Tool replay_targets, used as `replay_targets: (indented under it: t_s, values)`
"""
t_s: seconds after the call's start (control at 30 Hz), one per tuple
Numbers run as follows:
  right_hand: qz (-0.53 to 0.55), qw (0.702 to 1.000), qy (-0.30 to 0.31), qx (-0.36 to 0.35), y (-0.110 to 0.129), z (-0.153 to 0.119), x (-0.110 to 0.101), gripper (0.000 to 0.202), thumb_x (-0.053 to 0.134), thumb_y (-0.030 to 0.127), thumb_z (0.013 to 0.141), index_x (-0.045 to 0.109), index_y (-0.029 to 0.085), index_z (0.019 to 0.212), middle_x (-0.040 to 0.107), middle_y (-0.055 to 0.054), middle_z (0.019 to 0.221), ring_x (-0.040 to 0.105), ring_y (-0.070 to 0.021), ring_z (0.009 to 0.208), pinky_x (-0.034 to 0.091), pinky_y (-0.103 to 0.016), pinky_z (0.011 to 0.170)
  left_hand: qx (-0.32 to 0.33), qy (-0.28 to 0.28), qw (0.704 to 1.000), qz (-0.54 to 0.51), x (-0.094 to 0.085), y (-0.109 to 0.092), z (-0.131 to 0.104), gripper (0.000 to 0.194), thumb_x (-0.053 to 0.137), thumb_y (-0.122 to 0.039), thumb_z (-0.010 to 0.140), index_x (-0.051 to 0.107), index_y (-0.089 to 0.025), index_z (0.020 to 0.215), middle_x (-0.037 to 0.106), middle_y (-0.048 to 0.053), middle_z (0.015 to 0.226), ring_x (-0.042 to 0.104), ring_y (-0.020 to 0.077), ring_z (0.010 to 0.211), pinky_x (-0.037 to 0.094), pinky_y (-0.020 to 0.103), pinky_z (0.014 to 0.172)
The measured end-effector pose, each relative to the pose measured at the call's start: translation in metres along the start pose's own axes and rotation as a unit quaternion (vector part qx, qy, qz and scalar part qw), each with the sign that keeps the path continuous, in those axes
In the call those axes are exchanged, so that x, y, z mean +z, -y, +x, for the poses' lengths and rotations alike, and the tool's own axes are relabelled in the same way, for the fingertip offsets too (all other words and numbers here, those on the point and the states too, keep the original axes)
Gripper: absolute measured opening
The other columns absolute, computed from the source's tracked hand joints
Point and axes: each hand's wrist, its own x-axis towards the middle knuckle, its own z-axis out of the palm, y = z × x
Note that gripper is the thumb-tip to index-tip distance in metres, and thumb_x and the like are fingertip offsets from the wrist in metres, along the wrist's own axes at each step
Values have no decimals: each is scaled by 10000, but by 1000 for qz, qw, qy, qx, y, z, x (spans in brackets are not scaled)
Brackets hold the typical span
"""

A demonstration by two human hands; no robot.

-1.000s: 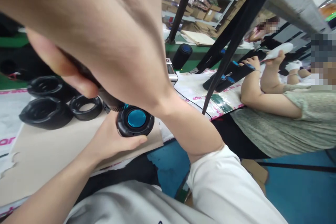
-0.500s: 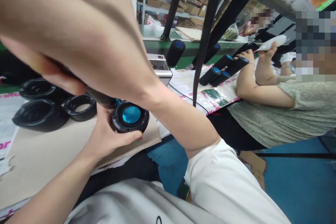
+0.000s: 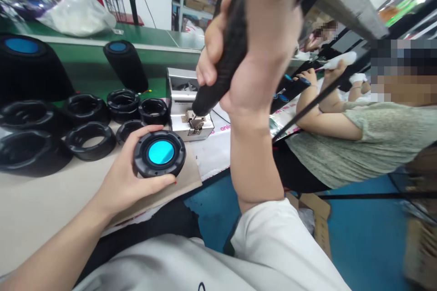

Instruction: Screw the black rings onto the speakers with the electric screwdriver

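Note:
My left hand [image 3: 128, 179] is closed around a black speaker [image 3: 161, 152], whose round end with a shiny blue disc faces me. Its thumb lies along the near rim. My right hand [image 3: 252, 75] is wrapped round a black electric screwdriver [image 3: 223, 75], tilted with its nose down. The nose is at the front of a silver screw feeder [image 3: 187, 134]; whether the bit touches a screw there I cannot tell. Several black rings [image 3: 90, 141] stand on the table to the left of the speaker.
Brown cardboard [image 3: 51, 204] covers the near table. Dark cylinders with blue ends, one a tall speaker [image 3: 126, 66], stand behind the rings. A plastic bag [image 3: 80, 11] lies on the green shelf. At right, a co-worker's arm [image 3: 327, 120] is beside more cylinders; a black strap [image 3: 307, 109] crosses between us.
My right hand has swung from above the speaker, up and to the right, carrying the electric screwdriver to the screw feeder. My left hand still holds the speaker. The view has turned left.

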Motion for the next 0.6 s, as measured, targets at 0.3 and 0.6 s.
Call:
replay_targets:
  t_s: [0.3,0.6]
  values:
    - [73,993,-76,54,-67,-26,8,751,835,937,693,530,252,741,465,71,546,416,-93,425,296,-311,385,-10,5,1000,18,-5,9,1,946,977,-648,710,580,-383,1526,698,72,1503,708,439,1357,644,570,1123]
    - [96,984,-81,124,-46,-42,9,598,901,715,790,533,259,669,478,62,508,407,-120,374,303,-309,355,23,-11,1000,-2,3,6,4,900,986,-552,705,595,-302,1476,727,94,1436,731,406,1297,641,535,1102]
